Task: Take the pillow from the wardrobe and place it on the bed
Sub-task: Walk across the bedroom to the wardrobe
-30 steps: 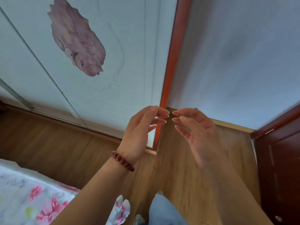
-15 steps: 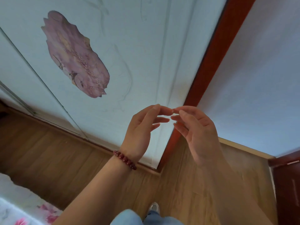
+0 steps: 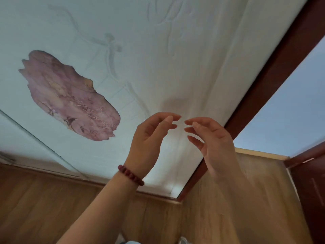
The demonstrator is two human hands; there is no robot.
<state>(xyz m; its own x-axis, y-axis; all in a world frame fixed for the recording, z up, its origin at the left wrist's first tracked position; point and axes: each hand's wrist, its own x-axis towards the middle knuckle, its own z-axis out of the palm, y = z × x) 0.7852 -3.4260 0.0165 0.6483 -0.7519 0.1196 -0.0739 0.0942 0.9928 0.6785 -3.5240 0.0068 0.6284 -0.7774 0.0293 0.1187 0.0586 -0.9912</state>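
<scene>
Bedroom corner, wooden floor [image 3: 45,208], seen from above our raised arms

Item 1, pillow: we cannot see it anywhere in this view; its whereabouts cannot be told.

Item 2, wardrobe door [image 3: 158,67]: pale white-green panel with faint embossed line ornament, filling most of the upper view; closed as far as we can tell. It carries a pink flower print [image 3: 70,99] on its left part. A dark red-brown frame strip [image 3: 274,71] runs diagonally along its right edge down to the floor.

Item 3, left hand [image 3: 147,140]: raised in front of the door panel, fingers curled loosely, thumb and forefinger tips near each other, holding nothing. A string of dark red beads, the bracelet [image 3: 131,175], sits on the wrist.

Item 4, right hand [image 3: 214,143]: raised beside the left, fingers spread and slightly bent, empty. Our two sets of fingertips point at each other with a small gap between, not touching.

Item 5, wall [image 3: 284,117]: plain bluish-grey surface right of the frame strip, a light wooden skirting at its foot.

Item 6, dark red-brown cabinet [image 3: 311,187]: at the right edge, only partly in view
</scene>
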